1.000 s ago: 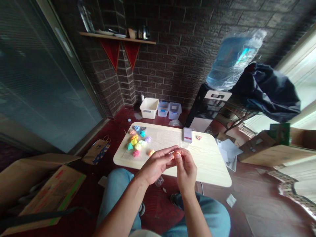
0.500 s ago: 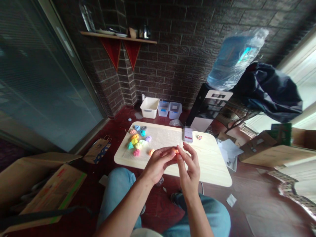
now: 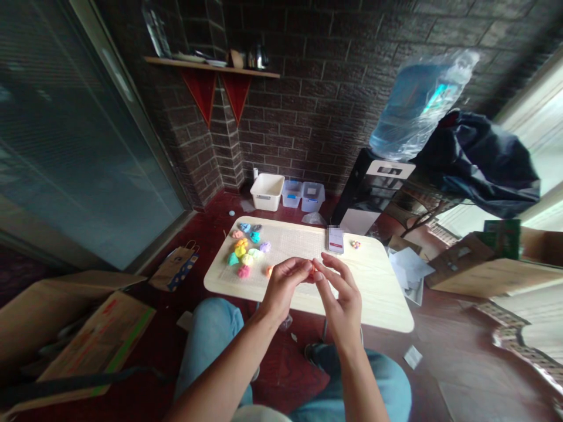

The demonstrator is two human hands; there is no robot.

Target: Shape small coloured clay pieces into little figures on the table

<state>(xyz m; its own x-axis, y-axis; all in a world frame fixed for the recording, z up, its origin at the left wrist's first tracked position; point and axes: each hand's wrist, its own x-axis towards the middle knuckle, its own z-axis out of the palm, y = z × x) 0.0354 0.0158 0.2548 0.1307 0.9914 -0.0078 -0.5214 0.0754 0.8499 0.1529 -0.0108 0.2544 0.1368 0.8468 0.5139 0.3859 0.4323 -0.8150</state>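
A small piece of orange modelling clay (image 3: 313, 270) is held above the near edge of the low table (image 3: 378, 296). My left hand (image 3: 284, 286) grips it between thumb and fingers. From the other side, my right hand (image 3: 341, 290) pinches it with thumb and index finger, the other fingers raised. My fingers cover most of its shape. Several soft clay lumps lie on the left of the table, among them a pink lump (image 3: 244, 271), a green lump (image 3: 233, 259) and a lilac lump (image 3: 265, 247). Another orange lump (image 3: 269, 271) is partly hidden behind my left hand.
A phone (image 3: 335, 240) lies at the table's back edge, with a small multicoloured cluster (image 3: 355, 244) to its right. Bins, including a white bin (image 3: 267, 192), stand behind the table. A water dispenser (image 3: 369, 184) is at back right; cardboard boxes (image 3: 94, 346) flank both sides.
My right hand has shifted slightly right and down, its fingers tilting over more. My left hand has turned a little around the orange clay. The things on the table stay put.
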